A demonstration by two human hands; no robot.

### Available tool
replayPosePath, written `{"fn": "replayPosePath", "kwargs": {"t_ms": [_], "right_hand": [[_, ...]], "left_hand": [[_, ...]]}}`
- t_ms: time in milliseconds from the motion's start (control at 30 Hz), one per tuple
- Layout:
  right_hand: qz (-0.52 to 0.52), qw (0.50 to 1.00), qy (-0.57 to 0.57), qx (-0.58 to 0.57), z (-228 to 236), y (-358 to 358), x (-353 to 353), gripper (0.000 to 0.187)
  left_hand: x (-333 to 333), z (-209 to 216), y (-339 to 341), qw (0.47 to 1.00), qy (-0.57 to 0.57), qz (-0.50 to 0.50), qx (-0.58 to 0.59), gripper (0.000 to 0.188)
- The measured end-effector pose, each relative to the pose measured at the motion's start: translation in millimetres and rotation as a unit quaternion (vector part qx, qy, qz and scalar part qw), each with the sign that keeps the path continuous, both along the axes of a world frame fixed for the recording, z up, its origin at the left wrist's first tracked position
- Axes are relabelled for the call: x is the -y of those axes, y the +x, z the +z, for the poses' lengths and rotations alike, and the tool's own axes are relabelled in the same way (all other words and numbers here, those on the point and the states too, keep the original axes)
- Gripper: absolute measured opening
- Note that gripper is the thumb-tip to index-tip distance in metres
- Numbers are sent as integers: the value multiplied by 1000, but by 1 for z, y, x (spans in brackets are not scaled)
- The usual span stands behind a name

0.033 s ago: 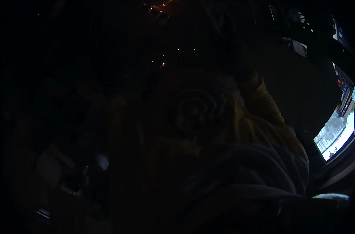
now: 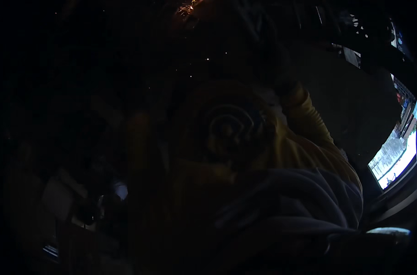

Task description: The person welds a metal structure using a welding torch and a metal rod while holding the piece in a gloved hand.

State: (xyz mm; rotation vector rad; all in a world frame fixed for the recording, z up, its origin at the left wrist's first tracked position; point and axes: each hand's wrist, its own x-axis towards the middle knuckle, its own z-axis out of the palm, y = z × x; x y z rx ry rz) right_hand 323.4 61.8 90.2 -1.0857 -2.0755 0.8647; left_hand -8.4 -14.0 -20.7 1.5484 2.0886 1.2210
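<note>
Most of the view is very dark. A yellow-brown sleeve [image 2: 305, 107] on my right arm reaches up from the lower right, its cuff near the upper middle. Past that cuff, a dim shape [image 2: 259, 27] may be my right hand, but its fingers and anything in them are lost in the dark. Orange sparks [image 2: 187, 8] glow at the top edge, left of that shape. At centre left a faint yellowish patch [image 2: 139, 126] looks like my left sleeve; darkness hides my left hand. Grey cloth [image 2: 305, 192] lies in folds across the lower middle.
To the right is a bright opening [image 2: 394, 160] with snow and trees behind it. A dull upright surface [image 2: 364, 101] stands between it and my right arm. Pale shapes, including a flat panel [image 2: 58, 199], show dimly at lower left.
The sparks at the top burn brighter and in a tighter cluster, and the small bright specks below them have shifted. My right sleeve looks slightly better lit; my arm has barely moved.
</note>
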Motion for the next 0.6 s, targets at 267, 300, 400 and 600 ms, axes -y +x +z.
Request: {"fn": "replayPosePath", "kwargs": {"t_ms": [267, 300, 400, 600], "right_hand": [[-2, 998, -65, 20, 4, 7, 2, 71], [-10, 996, -84, 26, 6, 7, 3, 71], [-84, 964, -125, 218, 14, 3, 2, 71], [-106, 949, -166, 246, 16, 2, 2, 65]], "left_hand": [[1, -25, -5, 951, -8, 3, -308, 42], [0, -26, -6, 945, -7, 4, -328, 42], [-4, -24, -1, 976, -39, 6, -214, 42], [-9, -21, 2, 951, -45, 66, 299, 40]]}}
